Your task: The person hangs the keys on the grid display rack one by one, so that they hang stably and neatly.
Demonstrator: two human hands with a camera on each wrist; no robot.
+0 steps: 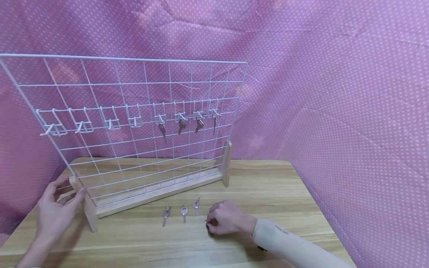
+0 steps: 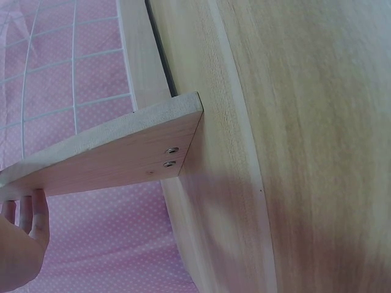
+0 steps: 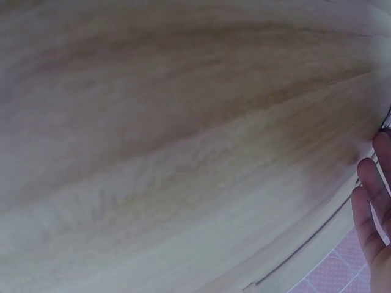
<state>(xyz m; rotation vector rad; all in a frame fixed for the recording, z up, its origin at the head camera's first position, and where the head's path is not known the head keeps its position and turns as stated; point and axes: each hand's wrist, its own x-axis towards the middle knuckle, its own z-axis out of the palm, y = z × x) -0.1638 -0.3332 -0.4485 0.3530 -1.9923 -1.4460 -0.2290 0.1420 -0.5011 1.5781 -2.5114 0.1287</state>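
A white wire grid rack [image 1: 147,82] stands in a wooden base, with several keys [image 1: 182,125] hanging from hooks on its right half. My left hand [image 1: 57,208] grips the left wooden upright [image 1: 88,206] between thumb and fingers; in the left wrist view the fingers [image 2: 40,217] lie at the far edge of that board [image 2: 116,149]. My right hand [image 1: 228,217] pinches a key [image 1: 209,230] low over the tabletop, mostly covered by the fingers. Left of it lie three loose keys [image 1: 184,212] in a row. The right wrist view shows only fingertips [image 3: 365,213] at its edge.
Bare white hooks [image 1: 83,126] line the left half of the grid. The wooden table [image 1: 268,193] has a pink dotted cloth [image 1: 335,111] behind and beside it. The rack's right upright [image 1: 226,163] stands beyond the loose keys.
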